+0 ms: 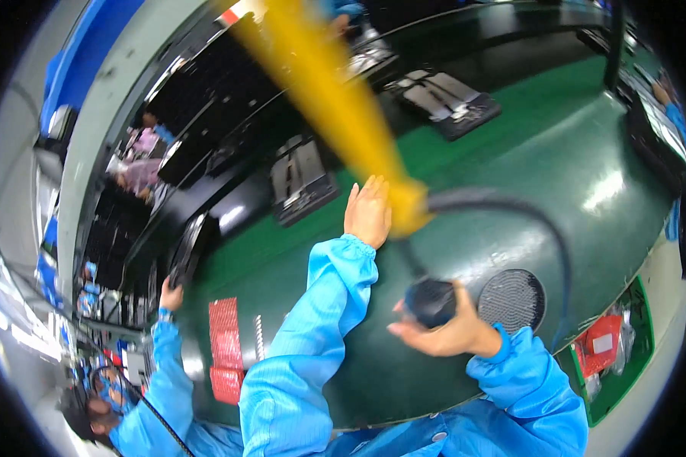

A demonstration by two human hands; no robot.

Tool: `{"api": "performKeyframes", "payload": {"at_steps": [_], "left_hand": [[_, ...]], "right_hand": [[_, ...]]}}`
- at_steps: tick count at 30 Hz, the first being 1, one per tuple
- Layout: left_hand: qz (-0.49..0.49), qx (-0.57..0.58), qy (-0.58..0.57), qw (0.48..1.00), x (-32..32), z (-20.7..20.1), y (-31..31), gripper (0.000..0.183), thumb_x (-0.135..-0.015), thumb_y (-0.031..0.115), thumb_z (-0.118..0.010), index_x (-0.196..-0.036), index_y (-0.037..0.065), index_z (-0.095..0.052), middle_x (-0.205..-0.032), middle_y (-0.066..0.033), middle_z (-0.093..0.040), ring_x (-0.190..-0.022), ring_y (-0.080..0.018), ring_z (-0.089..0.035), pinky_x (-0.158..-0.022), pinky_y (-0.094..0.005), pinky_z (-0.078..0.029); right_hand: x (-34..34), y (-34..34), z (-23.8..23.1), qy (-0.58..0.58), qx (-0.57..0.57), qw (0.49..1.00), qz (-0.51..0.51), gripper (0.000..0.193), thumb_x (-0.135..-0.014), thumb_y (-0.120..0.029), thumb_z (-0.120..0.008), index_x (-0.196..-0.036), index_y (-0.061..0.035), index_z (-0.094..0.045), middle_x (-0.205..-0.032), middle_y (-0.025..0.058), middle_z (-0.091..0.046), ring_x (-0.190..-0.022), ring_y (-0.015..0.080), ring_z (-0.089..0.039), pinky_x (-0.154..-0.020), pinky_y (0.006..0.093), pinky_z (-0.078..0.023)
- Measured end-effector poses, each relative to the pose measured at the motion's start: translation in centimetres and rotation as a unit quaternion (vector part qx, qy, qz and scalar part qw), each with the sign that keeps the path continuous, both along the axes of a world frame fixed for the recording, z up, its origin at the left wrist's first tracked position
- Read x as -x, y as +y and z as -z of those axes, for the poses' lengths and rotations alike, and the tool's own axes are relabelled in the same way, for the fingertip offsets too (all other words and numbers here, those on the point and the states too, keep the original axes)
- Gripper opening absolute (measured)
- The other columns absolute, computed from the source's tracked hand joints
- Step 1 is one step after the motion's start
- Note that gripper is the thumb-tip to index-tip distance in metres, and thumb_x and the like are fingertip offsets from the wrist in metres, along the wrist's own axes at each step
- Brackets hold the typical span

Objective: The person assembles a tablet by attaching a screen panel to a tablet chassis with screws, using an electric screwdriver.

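A long yellow shaft (335,114), blurred by motion, slants down from the top of the view, with a black cable (511,199) curving off its lower end. My left hand (368,212) is raised beside that end, fingers stretched out; whether it touches the shaft I cannot tell. Below, the fingers of my right hand (457,329) curl round a rounded black knob-like piece (432,302). A thin dark rod seems to run from the yellow end toward this piece. Just right of that hand, a round black ribbed pad (512,302) lies on the green work surface (404,365).
Flat black-and-silver units (301,179) (446,99) stand along the far side. Red bubble wrap (225,343) and a thin white strip (259,335) lie at left. A green crate (613,396) holds red packets. A co-worker's hand (171,294) touches a black panel.
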State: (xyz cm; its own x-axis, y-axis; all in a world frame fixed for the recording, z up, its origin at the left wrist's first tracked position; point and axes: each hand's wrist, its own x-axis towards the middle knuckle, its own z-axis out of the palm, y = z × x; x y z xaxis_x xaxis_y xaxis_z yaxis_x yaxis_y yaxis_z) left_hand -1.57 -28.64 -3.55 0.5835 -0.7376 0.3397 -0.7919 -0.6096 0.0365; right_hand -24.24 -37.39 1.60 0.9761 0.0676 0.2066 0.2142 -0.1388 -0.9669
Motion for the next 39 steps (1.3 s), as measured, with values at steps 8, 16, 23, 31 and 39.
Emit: {"api": "performKeyframes", "payload": {"at_steps": [8, 16, 23, 31, 39], "left_hand": [[0.054, 0.049, 0.067, 0.995, -1.2, -1.7, -15.1, 0.064, -0.083, 0.037, -0.063, -0.127, -0.005, -0.045, -0.138, -0.0207, -0.041, -0.13, -0.0334, -0.037, -0.106, -0.0522, -0.028], [0.059, -0.056, -0.129, 0.988, -6.7, -5.2, -18.4, 0.078, -0.06, 0.025, -0.081, -0.125, 0.001, -0.045, -0.132, -0.0154, -0.046, -0.12, -0.0303, -0.047, -0.1, -0.0444, -0.039], [0.02, -0.011, -0.11, 0.994, -6.1, -2.7, -10.6, 0.059, -0.062, -0.002, -0.063, -0.119, -0.001, -0.05, -0.126, -0.0171, -0.05, -0.114, -0.0316, -0.051, -0.092, -0.0399, -0.042], [0.109, -0.005, -0.002, 0.994, 11.3, -2.8, 7.8, 0.072, -0.052, 0.0, -0.062, -0.123, -0.004, -0.05, -0.13, -0.0188, -0.05, -0.125, -0.033, -0.045, -0.101, -0.0468, -0.035], [0.198, -0.025, 0.195, 0.96, 26.0, -4.9, 16.7, 0.072, -0.068, 0.034, -0.075, -0.125, -0.002, -0.051, -0.135, -0.016, -0.048, -0.129, -0.0319, -0.042, -0.107, -0.0525, -0.026]], "right_hand": [[0.0, -1.1, -0.9, -0.1, -0.194, 0.975, -0.052, 0.026, -0.07, -0.002, -0.068, -0.09, 0.0002, -0.053, -0.062, 0.0093, -0.057, -0.053, 0.0147, -0.059, -0.049, 0.0284, -0.043], [-0.4, -0.8, -0.1, -0.165, -0.215, 0.962, 0.022, 0.038, -0.063, -0.001, -0.069, -0.099, 0.0004, -0.057, -0.055, 0.0047, -0.052, -0.042, 0.0133, -0.05, -0.042, 0.025, -0.038], [-0.1, -1.0, -0.7, -0.068, -0.24, 0.968, -0.023, 0.026, -0.068, -0.002, -0.069, -0.088, 0.0001, -0.053, -0.062, 0.0124, -0.059, -0.051, 0.0246, -0.06, -0.049, 0.03, -0.044], [0.2, -2.8, -1.6, -0.093, -0.184, 0.964, 0.169, 0.023, -0.067, -0.008, -0.074, -0.086, -0.0026, -0.061, -0.063, 0.0051, -0.061, -0.057, 0.0071, -0.057, -0.049, 0.0249, -0.044], [-1.4, -4.0, -3.7, -0.095, -0.192, 0.933, 0.29, 0.022, -0.074, 0.003, -0.069, -0.091, 0.001, -0.057, -0.059, 0.0016, -0.057, -0.046, 0.0086, -0.053, -0.044, 0.0223, -0.039]]}}
